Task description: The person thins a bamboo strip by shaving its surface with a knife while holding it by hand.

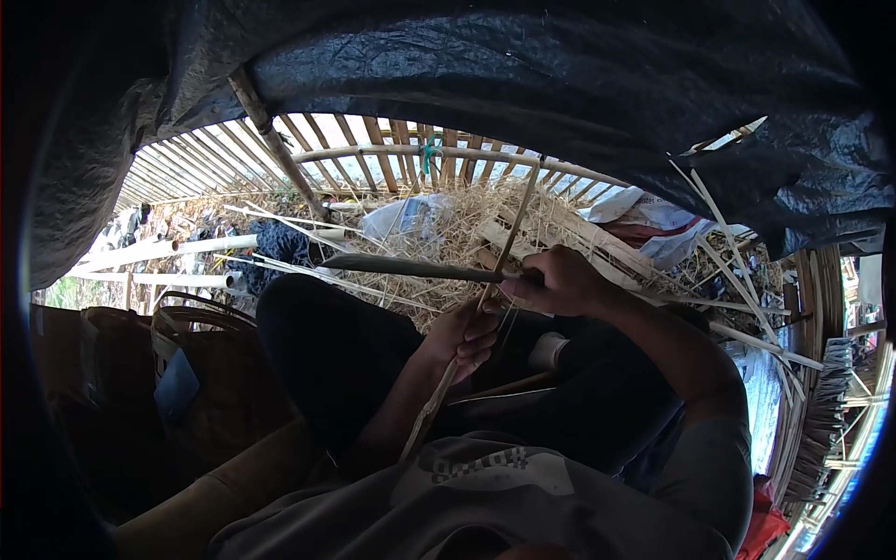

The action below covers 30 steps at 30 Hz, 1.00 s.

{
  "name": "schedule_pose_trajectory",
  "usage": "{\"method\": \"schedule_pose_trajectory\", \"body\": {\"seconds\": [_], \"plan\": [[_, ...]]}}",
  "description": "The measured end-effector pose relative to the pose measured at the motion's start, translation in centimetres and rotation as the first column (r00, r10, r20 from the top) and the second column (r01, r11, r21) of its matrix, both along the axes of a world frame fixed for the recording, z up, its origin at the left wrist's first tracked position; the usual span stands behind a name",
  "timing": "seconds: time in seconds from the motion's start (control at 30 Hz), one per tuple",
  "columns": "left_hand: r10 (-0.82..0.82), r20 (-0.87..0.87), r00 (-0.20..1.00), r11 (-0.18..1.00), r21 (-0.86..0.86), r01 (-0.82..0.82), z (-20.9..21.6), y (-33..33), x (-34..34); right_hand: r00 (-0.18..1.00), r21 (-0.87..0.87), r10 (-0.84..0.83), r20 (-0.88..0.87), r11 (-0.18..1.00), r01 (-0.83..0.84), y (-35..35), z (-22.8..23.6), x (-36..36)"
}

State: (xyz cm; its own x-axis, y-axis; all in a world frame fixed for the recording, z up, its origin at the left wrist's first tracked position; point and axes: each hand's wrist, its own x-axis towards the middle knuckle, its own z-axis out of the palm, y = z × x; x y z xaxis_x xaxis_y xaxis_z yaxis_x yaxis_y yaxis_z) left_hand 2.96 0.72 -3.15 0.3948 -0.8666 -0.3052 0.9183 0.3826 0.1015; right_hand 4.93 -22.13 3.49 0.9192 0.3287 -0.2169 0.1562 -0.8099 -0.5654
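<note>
My left hand (467,336) grips a long thin bamboo strip (509,238) that runs from my lap up toward the fence. My right hand (558,280) is closed on the handle of a long dark knife (411,267), whose blade points left and meets the strip just above my left hand. Both hands work over my raised knees, which are in dark trousers (336,345). A short white tube (548,352) lies between my legs under the hands.
A heap of straw and bamboo shavings (457,229) lies ahead. A bamboo fence (373,149) stands behind it under a black tarp (523,75). Woven baskets (201,373) sit at my left. Loose bamboo strips (737,271) and a bundle of sticks (826,411) are at right.
</note>
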Motion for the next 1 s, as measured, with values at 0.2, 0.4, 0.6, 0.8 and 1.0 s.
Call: {"method": "schedule_pose_trajectory", "body": {"seconds": [0.2,0.4,0.6,0.8,1.0], "plan": [[0.016,-0.039,0.999,1.0,0.012,-0.015,-0.3,0.0,0.4,0.974,-0.113,0.145,0.174,0.986,-0.127,-0.6,-2.4,1.8],[0.041,0.027,0.999,0.995,0.087,-0.043,-0.7,-0.1,1.1,0.97,-0.184,0.163,0.183,0.974,-0.129,-1.5,-3.6,3.5],[0.064,0.069,0.996,0.987,0.144,-0.074,0.2,0.3,1.4,0.967,-0.267,0.154,0.201,0.959,-0.098,-2.1,-4.2,5.3],[-0.031,0.208,0.978,0.968,0.249,-0.022,3.0,0.9,-0.7,0.827,-0.402,-0.486,0.283,0.722,0.562,-14.4,-3.9,10.4],[-0.151,0.424,0.893,0.829,0.547,-0.119,0.6,-1.1,0.3,0.769,-0.319,-0.57,0.289,0.7,0.639,-17.2,-5.9,7.9]]}}
